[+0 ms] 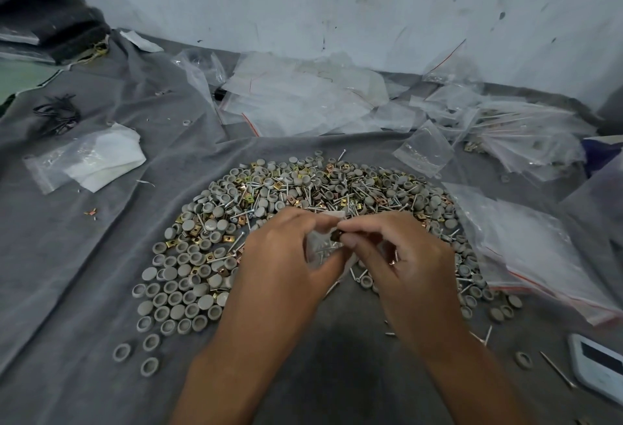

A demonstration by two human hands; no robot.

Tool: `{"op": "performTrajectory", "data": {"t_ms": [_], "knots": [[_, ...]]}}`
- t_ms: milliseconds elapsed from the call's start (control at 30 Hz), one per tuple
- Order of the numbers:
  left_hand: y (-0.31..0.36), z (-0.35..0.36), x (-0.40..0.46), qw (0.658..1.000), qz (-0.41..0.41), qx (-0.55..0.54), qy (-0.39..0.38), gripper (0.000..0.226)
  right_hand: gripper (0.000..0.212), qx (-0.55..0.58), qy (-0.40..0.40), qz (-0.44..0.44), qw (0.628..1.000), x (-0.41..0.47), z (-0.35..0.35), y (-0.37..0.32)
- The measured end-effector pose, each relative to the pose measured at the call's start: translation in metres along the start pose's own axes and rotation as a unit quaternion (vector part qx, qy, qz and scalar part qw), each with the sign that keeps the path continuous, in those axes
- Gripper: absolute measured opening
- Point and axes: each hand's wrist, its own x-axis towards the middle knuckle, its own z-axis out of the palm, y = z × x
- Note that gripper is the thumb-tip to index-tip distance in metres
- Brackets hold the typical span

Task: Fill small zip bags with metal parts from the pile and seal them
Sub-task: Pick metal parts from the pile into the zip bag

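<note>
A wide pile of parts (303,195) lies on the grey cloth: grey round caps, brass-coloured square clips and thin screws. Just above its near edge my left hand (283,256) holds a small clear zip bag (320,249) with a few screws inside, fingers curled round its left side. My right hand (401,256) pinches a small dark part (336,236) at the bag's top edge, thumb and forefinger together. Most of the bag is hidden by my fingers.
Empty zip bags are heaped at the back (303,97) and stacked at the right (526,249). More bags (526,134) lie far right. A folded white cloth and bag (91,158) sit left. A white device (600,367) lies at the lower right. A wall stands behind.
</note>
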Motion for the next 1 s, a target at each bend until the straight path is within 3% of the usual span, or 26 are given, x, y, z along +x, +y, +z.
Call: {"op": "performTrajectory", "data": {"t_ms": [200, 400, 567, 867, 1000], "knots": [[-0.0022, -0.0028, 0.0004, 0.999, -0.005, -0.014, 0.044, 0.012, 0.011, 0.070, 0.008, 0.069, 0.995, 0.0000, -0.0004, 0.0060], [-0.0025, -0.0031, 0.0005, 0.999, -0.007, -0.013, 0.029, 0.013, 0.016, 0.122, 0.004, 0.091, 0.988, -0.0003, 0.0009, 0.0042], [-0.0033, -0.0007, 0.0010, 1.000, 0.001, 0.001, 0.002, 0.008, 0.013, 0.094, 0.010, 0.086, 0.992, -0.0007, 0.0005, 0.0066], [-0.0048, 0.0021, -0.0014, 0.999, -0.031, -0.016, 0.021, 0.004, 0.013, 0.023, 0.000, 0.047, 0.999, -0.0007, -0.0025, 0.0043], [-0.0054, 0.0001, -0.0012, 0.999, -0.040, -0.024, 0.020, 0.019, 0.010, -0.005, -0.010, 0.024, 1.000, -0.0014, -0.0032, 0.0030]]}}
